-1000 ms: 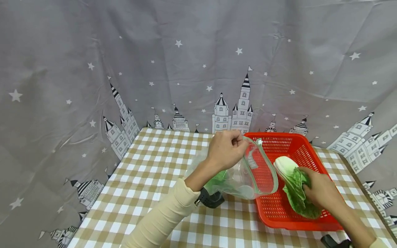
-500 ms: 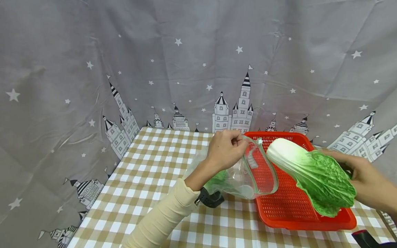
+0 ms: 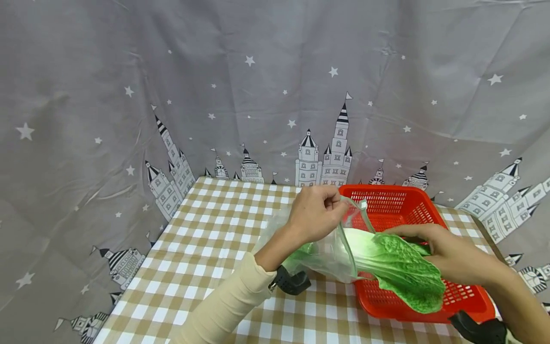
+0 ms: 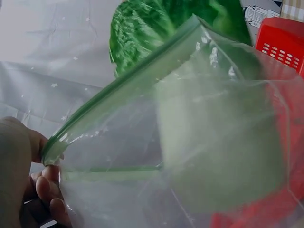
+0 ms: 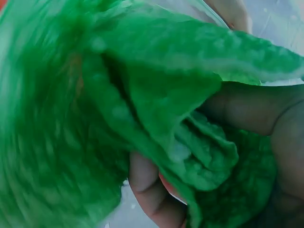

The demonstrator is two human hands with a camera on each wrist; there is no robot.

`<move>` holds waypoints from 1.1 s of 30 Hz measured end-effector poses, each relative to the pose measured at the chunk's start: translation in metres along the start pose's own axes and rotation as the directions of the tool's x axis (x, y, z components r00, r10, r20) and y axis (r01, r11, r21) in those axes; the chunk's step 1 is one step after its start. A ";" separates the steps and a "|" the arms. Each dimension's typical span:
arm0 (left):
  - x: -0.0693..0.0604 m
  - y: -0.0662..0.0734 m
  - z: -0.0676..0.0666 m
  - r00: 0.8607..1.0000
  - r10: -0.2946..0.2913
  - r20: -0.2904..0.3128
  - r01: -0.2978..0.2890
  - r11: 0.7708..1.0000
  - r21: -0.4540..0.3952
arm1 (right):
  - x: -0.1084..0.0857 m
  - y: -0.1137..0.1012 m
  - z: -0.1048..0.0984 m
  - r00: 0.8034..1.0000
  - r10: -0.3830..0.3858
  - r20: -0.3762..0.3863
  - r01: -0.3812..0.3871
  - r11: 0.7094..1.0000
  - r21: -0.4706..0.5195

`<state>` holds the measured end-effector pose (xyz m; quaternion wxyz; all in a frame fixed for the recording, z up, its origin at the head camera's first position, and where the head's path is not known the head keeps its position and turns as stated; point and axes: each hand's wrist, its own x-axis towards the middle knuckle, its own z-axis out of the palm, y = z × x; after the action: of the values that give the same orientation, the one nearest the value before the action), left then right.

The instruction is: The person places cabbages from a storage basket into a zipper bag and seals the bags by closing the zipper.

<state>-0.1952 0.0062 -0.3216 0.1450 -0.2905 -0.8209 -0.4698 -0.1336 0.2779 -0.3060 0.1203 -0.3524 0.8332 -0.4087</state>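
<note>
A Chinese cabbage (image 3: 399, 263) lies level in the air over the basket, its white base inside the mouth of a clear zip bag (image 3: 331, 260) with a green edge. My right hand (image 3: 447, 253) grips the cabbage by its leafy end; in the right wrist view the fingers curl around the green leaves (image 5: 156, 95). My left hand (image 3: 315, 212) pinches the bag's upper rim, as the left wrist view also shows at the green zip edge (image 4: 109, 90). Something green and leafy (image 3: 301, 253) shows through the bag below my left wrist, partly hidden by the forearm.
A red plastic basket (image 3: 455, 306) with slotted walls stands under the cabbage on the right of the table. A brown and white checked cloth (image 3: 223, 215) covers the table. Behind it hangs a grey curtain (image 3: 258, 95) printed with castles and stars.
My right hand has lifted the cabbage up from the basket, then carried it left, bringing its white base into the bag's mouth. My left hand has stayed nearly still, holding the bag.
</note>
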 end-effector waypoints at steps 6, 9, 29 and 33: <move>-0.002 0.003 -0.003 0.994 0.091 0.065 -0.090 0.996 -0.027 | 0.022 -0.008 0.012 0.998 -0.062 -0.006 0.062 0.993 -0.102; -0.002 0.004 -0.005 0.984 0.152 0.095 -0.148 0.988 -0.053 | 0.029 -0.013 0.016 0.994 -0.105 -0.015 0.101 0.985 -0.142; -0.007 0.007 -0.017 0.972 0.179 0.149 -0.158 0.977 -0.146 | 0.030 -0.025 0.052 0.990 -0.136 0.026 0.137 0.939 -0.314; -0.008 0.007 -0.025 0.981 0.157 0.114 -0.135 0.974 -0.182 | 0.020 -0.028 0.048 0.976 -0.184 -0.114 0.112 0.880 -0.461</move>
<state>-0.1852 -0.0154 -0.3079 0.1004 -0.3914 -0.7607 -0.5080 -0.1105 0.2241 -0.3138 -0.0613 -0.4008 0.8826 -0.2380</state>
